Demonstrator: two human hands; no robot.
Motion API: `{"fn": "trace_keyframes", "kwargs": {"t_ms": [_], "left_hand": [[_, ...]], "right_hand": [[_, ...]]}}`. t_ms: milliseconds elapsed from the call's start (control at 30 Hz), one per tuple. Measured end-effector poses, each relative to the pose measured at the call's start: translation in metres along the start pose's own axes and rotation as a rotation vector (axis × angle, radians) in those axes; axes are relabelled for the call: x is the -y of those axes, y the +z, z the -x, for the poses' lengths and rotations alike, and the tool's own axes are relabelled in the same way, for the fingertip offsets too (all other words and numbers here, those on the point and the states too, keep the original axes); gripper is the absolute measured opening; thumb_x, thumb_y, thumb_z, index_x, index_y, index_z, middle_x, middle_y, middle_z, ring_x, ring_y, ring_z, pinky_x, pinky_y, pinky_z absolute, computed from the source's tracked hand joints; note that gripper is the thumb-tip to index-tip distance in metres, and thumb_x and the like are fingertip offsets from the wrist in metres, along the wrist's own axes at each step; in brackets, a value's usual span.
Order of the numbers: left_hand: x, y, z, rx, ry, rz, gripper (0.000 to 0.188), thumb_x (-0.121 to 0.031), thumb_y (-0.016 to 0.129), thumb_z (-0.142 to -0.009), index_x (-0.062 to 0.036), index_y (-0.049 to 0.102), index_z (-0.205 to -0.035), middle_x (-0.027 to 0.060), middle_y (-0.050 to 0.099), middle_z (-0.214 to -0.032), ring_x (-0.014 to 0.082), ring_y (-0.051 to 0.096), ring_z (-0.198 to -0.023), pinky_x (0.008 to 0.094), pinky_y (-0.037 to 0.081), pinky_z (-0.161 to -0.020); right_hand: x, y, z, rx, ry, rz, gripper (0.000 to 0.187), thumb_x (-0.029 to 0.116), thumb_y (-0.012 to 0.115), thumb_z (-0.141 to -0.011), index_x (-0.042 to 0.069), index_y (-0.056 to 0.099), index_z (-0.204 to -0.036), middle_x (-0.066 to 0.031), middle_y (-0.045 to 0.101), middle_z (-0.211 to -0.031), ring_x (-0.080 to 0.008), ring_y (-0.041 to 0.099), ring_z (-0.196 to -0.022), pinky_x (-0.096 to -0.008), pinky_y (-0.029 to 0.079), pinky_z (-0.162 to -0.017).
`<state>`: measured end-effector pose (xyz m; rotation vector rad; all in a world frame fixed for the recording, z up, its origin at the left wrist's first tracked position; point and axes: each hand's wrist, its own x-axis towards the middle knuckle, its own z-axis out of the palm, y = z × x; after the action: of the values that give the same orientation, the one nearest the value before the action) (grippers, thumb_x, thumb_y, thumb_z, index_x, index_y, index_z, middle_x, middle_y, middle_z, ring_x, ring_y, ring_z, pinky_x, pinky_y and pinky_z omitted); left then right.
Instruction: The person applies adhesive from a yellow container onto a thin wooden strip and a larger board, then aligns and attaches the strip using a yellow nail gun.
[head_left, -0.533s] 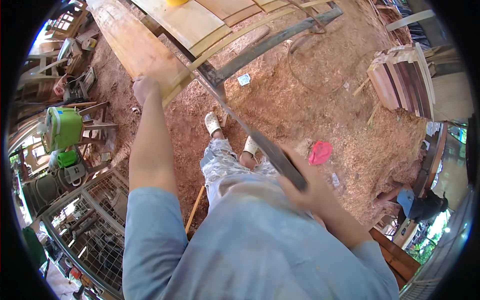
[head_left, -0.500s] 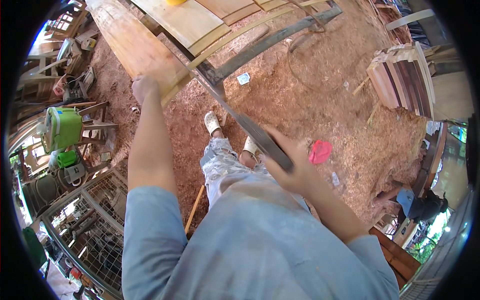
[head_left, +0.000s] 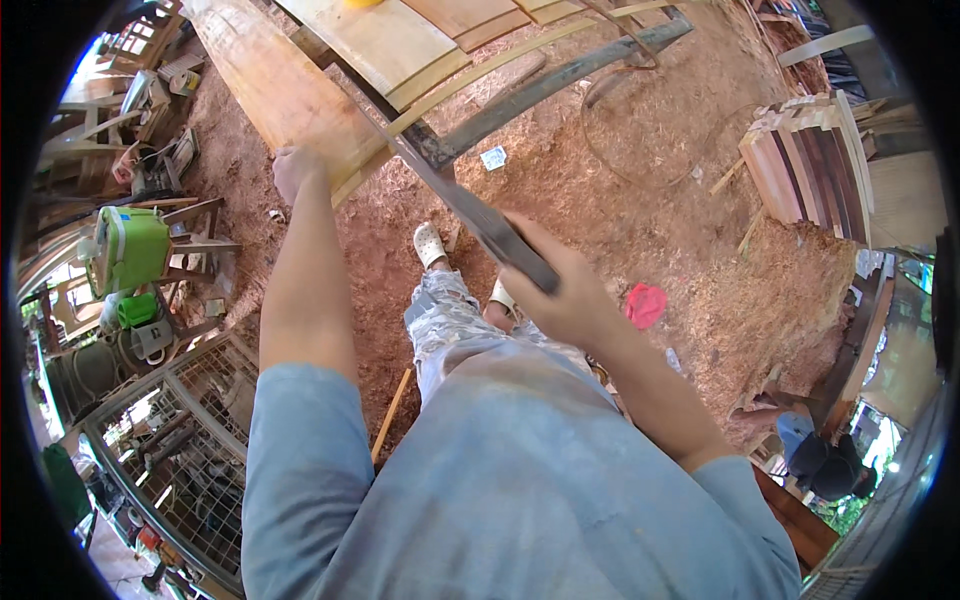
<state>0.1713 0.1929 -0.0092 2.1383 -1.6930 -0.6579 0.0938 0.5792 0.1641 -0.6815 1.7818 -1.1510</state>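
Observation:
In my right hand point(head_left: 562, 290) is the dark handle of a handsaw point(head_left: 470, 212), my fingers wrapped round it. The blade slants away to the far left and meets the near right corner of a long, pale orange wooden board point(head_left: 290, 95). My left hand point(head_left: 297, 172) is closed on the near left edge of that board, its fingertips partly hidden and blurred. The board's near end juts out beside a dark metal frame point(head_left: 560, 90). A thin, curved wooden strip point(head_left: 480, 75) runs close by the blade.
More flat boards point(head_left: 385, 45) lie on the frame. Sawdust covers the ground point(head_left: 620, 240), with a red cloth point(head_left: 646, 305) on it. A stack of planks point(head_left: 815, 170) stands right, a green container point(head_left: 135, 245) and wire-mesh cage point(head_left: 180, 440) left. Someone in dark clothes point(head_left: 830, 465) is at far right.
My right hand has pushed the saw forward and to the left, toward the board. My left hand stays on the board's edge. The whole view has shifted slightly.

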Motion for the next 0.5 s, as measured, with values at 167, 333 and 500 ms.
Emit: {"fn": "trace_keyframes", "kwargs": {"t_ms": [167,333,500], "left_hand": [[0.010,0.006,-0.004,-0.028,0.068,-0.104,0.057,-0.035,0.028,-0.104,0.0058,0.065,-0.116,0.0274,0.066,-0.122,0.0409,0.064,-0.116,0.0471,0.052,-0.099],[0.016,-0.003,-0.009,-0.071,-0.023,-0.055,0.059,-0.038,0.026,-0.105,0.0033,0.068,-0.111,0.0259,0.070,-0.115,0.0411,0.067,-0.109,0.0502,0.054,-0.095],[0.010,0.000,-0.001,-0.014,0.091,-0.051,0.059,-0.037,0.026,-0.105,0.0036,0.068,-0.110,0.0268,0.070,-0.113,0.0411,0.068,-0.107,0.0485,0.054,-0.095]], "right_hand": [[-0.010,0.005,-0.007,0.026,-0.040,0.079,0.053,0.009,0.060,-0.092,0.002,0.047,-0.144,-0.0080,0.066,-0.100,-0.0125,0.064,-0.090,-0.0276,0.050,-0.078],[-0.011,-0.008,0.061,-0.098,-0.148,0.112,0.054,0.014,0.064,-0.090,0.003,0.050,-0.141,-0.0235,0.069,-0.104,-0.0286,0.073,-0.096,-0.0372,0.055,-0.081],[0.003,0.015,-0.058,-0.004,0.028,-0.012,0.056,0.021,0.065,-0.090,0.003,0.051,-0.141,-0.0219,0.070,-0.092,-0.0315,0.073,-0.086,-0.0376,0.055,-0.079]]}}
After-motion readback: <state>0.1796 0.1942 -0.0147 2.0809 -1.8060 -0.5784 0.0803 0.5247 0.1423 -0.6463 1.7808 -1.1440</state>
